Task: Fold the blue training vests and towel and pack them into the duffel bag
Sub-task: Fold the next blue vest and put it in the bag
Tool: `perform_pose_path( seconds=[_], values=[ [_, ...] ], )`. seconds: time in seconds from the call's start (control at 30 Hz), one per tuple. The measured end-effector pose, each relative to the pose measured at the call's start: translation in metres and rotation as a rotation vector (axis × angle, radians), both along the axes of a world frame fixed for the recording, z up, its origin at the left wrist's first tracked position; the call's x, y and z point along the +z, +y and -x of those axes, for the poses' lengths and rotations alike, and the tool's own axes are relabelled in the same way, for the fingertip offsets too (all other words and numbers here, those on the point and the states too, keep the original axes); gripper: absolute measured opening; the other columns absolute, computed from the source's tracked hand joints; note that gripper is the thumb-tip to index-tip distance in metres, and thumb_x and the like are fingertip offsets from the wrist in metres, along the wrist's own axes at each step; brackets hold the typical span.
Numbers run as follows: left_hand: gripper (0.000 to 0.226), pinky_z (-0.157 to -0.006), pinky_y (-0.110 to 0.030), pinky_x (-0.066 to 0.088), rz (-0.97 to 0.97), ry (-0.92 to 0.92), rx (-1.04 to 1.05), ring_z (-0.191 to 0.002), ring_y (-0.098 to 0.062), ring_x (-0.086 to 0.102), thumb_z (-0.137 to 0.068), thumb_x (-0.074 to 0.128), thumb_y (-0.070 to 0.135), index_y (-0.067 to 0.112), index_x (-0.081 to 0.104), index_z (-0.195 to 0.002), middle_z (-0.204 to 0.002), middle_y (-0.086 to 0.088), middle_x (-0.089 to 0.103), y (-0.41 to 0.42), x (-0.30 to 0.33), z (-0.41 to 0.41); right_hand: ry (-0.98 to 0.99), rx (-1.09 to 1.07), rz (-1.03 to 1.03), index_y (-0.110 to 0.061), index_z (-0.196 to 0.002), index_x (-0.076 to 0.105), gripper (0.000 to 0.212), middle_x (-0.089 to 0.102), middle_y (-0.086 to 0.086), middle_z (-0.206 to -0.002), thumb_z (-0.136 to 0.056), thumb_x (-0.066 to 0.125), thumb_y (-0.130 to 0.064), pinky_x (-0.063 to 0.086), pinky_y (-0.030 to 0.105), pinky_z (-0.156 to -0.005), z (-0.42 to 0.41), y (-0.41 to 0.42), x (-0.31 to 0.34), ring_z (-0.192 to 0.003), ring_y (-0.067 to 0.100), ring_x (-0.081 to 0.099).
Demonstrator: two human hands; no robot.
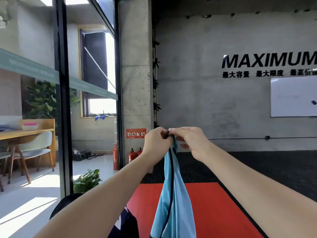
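A light blue training vest (173,203) with black trim hangs straight down in front of me, above a red mat (214,212). My left hand (157,141) and my right hand (190,140) are raised side by side and both pinch the vest's top edge, fingertips almost touching. A dark duffel bag (127,224) lies at the bottom left, partly hidden behind my left forearm. No towel is in view.
A concrete pillar (135,83) stands ahead, with red fire extinguishers (133,154) at its foot. A potted plant (87,180) sits beside the glass partition (63,100) on the left. Beyond the glass are a wooden desk and chair (34,148). Black floor surrounds the mat.
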State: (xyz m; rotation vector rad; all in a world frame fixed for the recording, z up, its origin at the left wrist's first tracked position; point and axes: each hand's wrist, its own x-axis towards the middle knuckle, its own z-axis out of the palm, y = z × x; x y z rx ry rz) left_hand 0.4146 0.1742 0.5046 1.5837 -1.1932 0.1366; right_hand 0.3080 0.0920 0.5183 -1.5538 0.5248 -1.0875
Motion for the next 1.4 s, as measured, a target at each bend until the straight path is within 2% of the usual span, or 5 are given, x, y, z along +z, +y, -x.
perform_pose_path(
  seconds=[0.27,0.4,0.8,1.0,1.4],
  values=[
    [0.025,-0.084,-0.042,0.060,0.006,0.634,-0.427,-0.083,-0.027,0.070,-0.101,0.059,0.021,-0.002,0.068,-0.105,-0.096,-0.016,0.073,0.008,0.045,0.000,-0.010,0.129,0.029,-0.015,-0.110,0.070,0.024,0.072,0.009,-0.109,-0.092,0.069,-0.032,0.050,0.038,-0.084,0.023,-0.003,0.003,-0.098,0.022,0.064],
    [0.026,-0.060,-0.030,0.058,0.038,0.753,-0.505,-0.061,-0.018,0.068,-0.105,0.052,0.025,0.002,0.065,-0.101,-0.077,-0.007,0.069,0.018,0.075,0.010,0.053,0.278,0.112,-0.015,-0.115,0.070,0.035,0.074,0.001,-0.101,-0.087,0.076,-0.035,0.047,0.038,-0.086,0.038,0.001,0.009,-0.091,0.019,0.066],
    [0.024,-0.066,-0.029,0.057,0.106,0.642,-0.615,-0.074,-0.018,0.071,-0.103,0.055,0.018,-0.002,0.063,-0.113,-0.088,-0.008,0.072,0.038,0.138,0.013,-0.024,0.213,0.217,-0.015,-0.097,0.075,0.056,0.076,0.004,-0.092,-0.077,0.065,-0.066,0.052,0.036,-0.076,0.060,0.028,0.036,-0.082,0.023,0.068],
    [0.011,-0.075,-0.028,0.060,0.107,0.512,-0.507,-0.079,-0.017,0.069,-0.094,0.068,0.015,0.006,0.072,-0.100,-0.092,-0.006,0.073,0.031,0.149,0.017,-0.147,0.372,0.088,-0.013,-0.123,0.068,0.086,0.073,0.010,-0.108,-0.078,0.049,-0.083,0.054,0.045,-0.093,0.066,0.044,0.054,-0.096,0.024,0.068],
    [0.019,-0.076,-0.029,0.055,0.156,0.407,-0.411,-0.084,-0.014,0.066,-0.096,0.067,0.021,0.014,0.073,-0.113,-0.101,-0.001,0.073,0.004,0.135,0.004,-0.259,0.259,-0.038,-0.006,-0.114,0.069,0.025,0.074,0.007,-0.094,-0.089,0.073,-0.010,0.057,0.028,-0.061,0.081,0.007,0.050,-0.066,0.016,0.067]
  ],
)
